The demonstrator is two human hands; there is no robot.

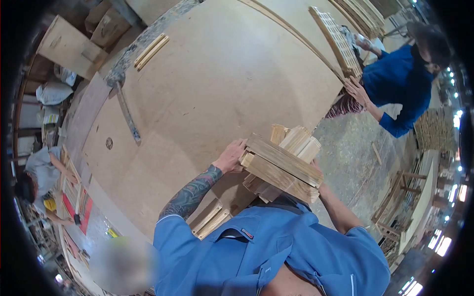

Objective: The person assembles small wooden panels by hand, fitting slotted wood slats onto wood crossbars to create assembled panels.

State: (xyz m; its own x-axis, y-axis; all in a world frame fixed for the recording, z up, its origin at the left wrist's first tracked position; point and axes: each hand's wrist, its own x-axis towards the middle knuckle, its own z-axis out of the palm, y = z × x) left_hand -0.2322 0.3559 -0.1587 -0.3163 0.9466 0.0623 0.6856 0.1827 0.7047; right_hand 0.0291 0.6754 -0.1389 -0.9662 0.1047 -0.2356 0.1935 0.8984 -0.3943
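Close to my body, a stack of wooden boards lies crosswise over another pile of wooden slats. My left hand is closed around the stack's left end, its fingertips at the top edge. At the opposite end my right hand grips the boards, with most of its fingers hidden behind the wood. Beneath the stack, more board ends stick out. By my left forearm, a few light wooden pieces lie at the table's near edge.
A hammer rests on the large wooden tabletop, left of centre. Two wooden strips lie at its far left. A co-worker in blue handles a slatted wooden panel at right. Another person works at far left.
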